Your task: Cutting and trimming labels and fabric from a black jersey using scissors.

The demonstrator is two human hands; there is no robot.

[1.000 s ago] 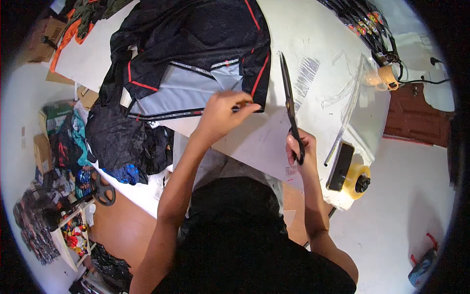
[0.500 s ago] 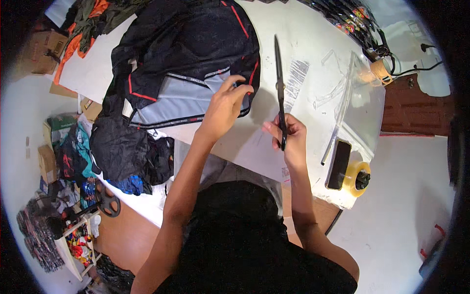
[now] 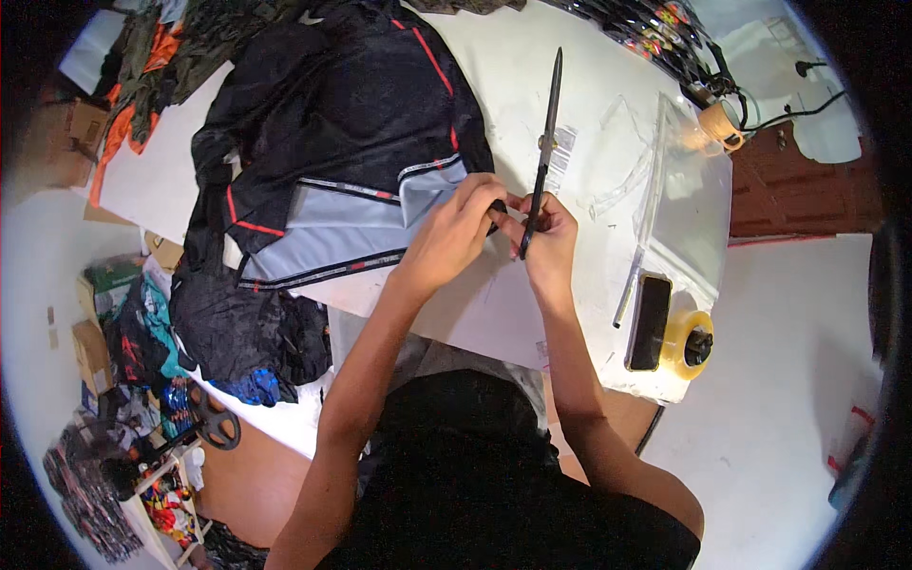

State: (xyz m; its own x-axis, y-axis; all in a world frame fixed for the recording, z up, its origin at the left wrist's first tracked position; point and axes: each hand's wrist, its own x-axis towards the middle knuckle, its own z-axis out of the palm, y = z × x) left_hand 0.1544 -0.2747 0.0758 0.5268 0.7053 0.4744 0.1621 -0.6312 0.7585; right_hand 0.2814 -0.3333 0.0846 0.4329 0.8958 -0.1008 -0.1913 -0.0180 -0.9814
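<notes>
A black garment (image 3: 342, 104) with red seams lies on the white table (image 3: 579, 76), its grey inner side (image 3: 342, 218) showing along the folded-up hem with printed tape. My left hand (image 3: 451, 233) is closed on the garment's lower right corner. My right hand (image 3: 546, 237) grips long black scissors (image 3: 546, 133), which point up and away from me, blades together. Its fingertips meet those of my left hand at the dark fabric; whether they also grip it I cannot tell.
Right: phone (image 3: 651, 323), tape roll (image 3: 681, 344), clear plastic sheets (image 3: 679, 190), orange mug (image 3: 718, 126), cables (image 3: 798, 114), black bundles (image 3: 655, 38). Left: piled clothing (image 3: 218, 332), orange-and-olive fabric (image 3: 133, 114), boxes (image 3: 66, 138), a wooden rack (image 3: 142, 513).
My right hand and the scissors have moved up and left to meet my left hand. My left fingers have closed on the garment's corner.
</notes>
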